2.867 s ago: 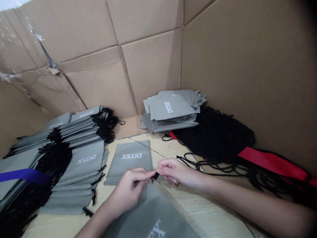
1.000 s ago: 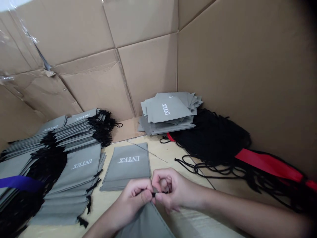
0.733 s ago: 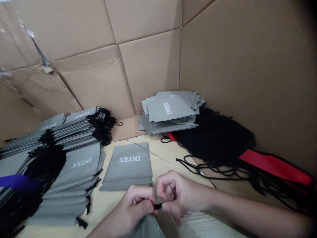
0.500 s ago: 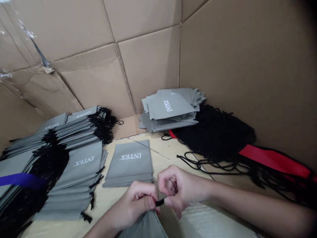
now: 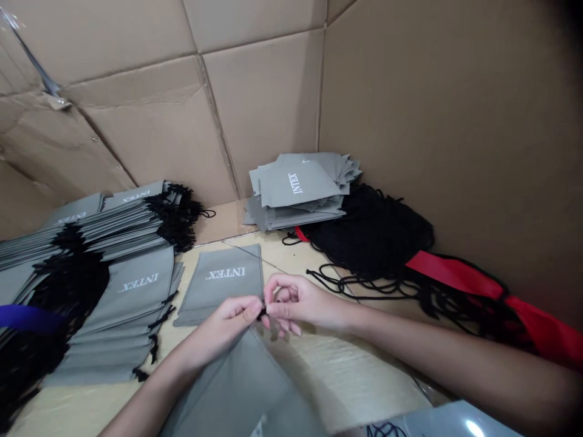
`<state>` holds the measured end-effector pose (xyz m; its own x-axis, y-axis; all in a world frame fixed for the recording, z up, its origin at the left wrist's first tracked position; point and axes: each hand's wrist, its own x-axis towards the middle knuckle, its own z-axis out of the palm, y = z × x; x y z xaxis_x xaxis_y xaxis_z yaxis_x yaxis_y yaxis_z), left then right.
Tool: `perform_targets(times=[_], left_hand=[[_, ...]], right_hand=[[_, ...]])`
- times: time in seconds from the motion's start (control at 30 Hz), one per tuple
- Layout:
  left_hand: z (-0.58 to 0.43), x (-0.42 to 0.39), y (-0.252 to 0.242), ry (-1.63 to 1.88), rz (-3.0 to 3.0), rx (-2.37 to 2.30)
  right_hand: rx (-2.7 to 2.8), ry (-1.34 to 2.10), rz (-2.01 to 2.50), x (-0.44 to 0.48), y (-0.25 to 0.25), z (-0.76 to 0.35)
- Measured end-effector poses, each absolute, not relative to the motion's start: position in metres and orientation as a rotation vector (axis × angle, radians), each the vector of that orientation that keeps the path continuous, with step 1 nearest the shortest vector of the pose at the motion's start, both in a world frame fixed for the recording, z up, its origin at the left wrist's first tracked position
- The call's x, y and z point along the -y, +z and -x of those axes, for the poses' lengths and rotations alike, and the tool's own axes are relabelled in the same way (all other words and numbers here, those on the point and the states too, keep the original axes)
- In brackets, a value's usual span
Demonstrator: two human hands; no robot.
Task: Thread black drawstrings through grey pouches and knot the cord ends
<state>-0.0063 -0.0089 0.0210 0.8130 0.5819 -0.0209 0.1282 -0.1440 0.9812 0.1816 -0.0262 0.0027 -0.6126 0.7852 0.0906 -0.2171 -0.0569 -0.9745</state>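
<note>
1. Since the frame half a second ago, we see both hands farther up the table (image 5: 68,409), fingertips now meeting.
2. The left hand (image 5: 228,320) and right hand (image 5: 298,301) each pinch a black cord (image 5: 262,314) (barely visible between them).
3. The cord sits at the top corner of a grey bag (image 5: 237,388) lying nearest us.
4. Just beyond lies a flat INTEX bag (image 5: 223,285); bag stacks (image 5: 127,303) sit left and a cord heap (image 5: 373,233) right.

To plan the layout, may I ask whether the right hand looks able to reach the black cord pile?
Probably yes: the black cord pile lies near the right hand, nothing between, though it pinches a cord end.
</note>
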Motion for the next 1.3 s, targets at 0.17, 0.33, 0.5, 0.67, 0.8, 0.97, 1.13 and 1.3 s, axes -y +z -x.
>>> perform_targets(times=[0.17,0.33,0.5,0.67,0.8,0.97,1.13,1.3], left_hand=[[0.008,0.000,0.010,0.478,-1.771,-0.727],[0.009,0.000,0.005,0.535,-1.782,-0.824],[0.006,0.009,0.011,0.495,-1.695,-0.778],[0.006,0.010,0.010,0.578,-1.622,-0.759],[0.008,0.005,0.006,0.585,-1.626,-0.807],[0.008,0.004,0.006,0.643,-1.749,-0.908],[0.009,0.007,0.007,0.651,-2.064,-1.060],[0.008,0.009,0.006,0.543,-2.240,-1.155]], right_hand=[[1.413,1.696,0.611,0.022,-0.003,-0.184],[1.571,1.468,0.898,0.020,-0.005,-0.189],[1.947,1.113,1.017,0.027,-0.003,-0.190],[1.976,1.082,1.034,0.032,0.000,-0.188],[2.035,1.044,1.117,0.031,0.003,-0.188],[2.046,1.020,1.187,0.030,0.003,-0.188],[2.003,1.095,1.225,0.029,0.003,-0.185],[1.989,1.013,1.266,0.029,-0.001,-0.181]])
